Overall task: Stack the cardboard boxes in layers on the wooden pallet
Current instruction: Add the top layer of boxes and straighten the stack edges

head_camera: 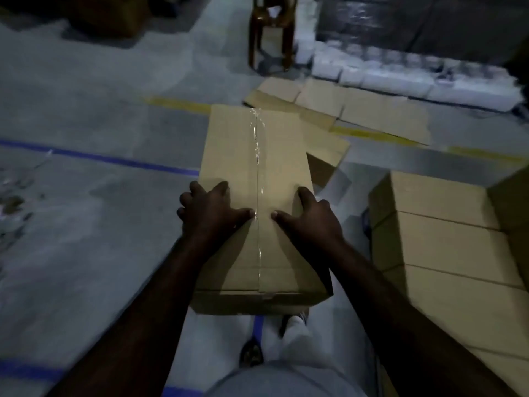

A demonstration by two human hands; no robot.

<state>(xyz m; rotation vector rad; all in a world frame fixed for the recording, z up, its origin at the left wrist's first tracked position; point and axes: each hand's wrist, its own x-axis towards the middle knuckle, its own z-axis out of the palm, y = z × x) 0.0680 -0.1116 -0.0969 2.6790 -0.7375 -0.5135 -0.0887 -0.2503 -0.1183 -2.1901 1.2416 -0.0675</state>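
Observation:
A long taped cardboard box is carried in front of me, above the concrete floor. My left hand grips its left edge, fingers wrapped over the side and thumb lying on top near the tape seam. My right hand grips the right edge the same way. To the right stands a stack of cardboard boxes, several side by side. The pallet under them is hidden.
Flattened cardboard sheets lie on the floor ahead, across a yellow line. A brown plastic chair and white wrapped packs stand at the back. Blue tape lines mark the floor. My feet show below the box.

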